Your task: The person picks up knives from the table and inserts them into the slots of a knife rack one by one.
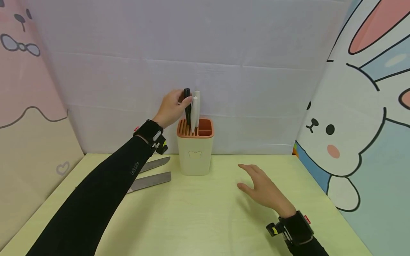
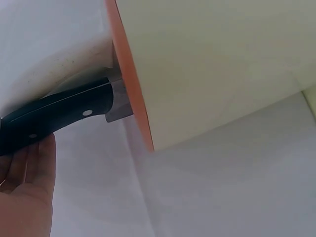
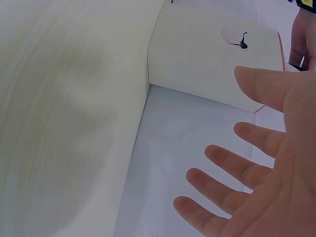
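My left hand (image 1: 171,107) holds the black handle of a knife (image 2: 64,109) with its fingertips. Most of that knife's blade is inside the slotted top of a cream knife block (image 1: 194,156) with an orange rim; a short piece of steel shows below the handle in the left wrist view. Right beside it, two white handles (image 1: 194,114) stand up from the block. To the right of the block my right hand (image 1: 262,190) hovers over the table, fingers spread and holding nothing.
Under my left forearm, left of the block, lie a broad knife blade (image 1: 152,180) and a narrower blade (image 1: 157,163), their handles hidden. A yellow table (image 1: 192,213) runs back to a white cloth backdrop (image 1: 250,96). Printed cartoon panels (image 1: 349,142) flank it.
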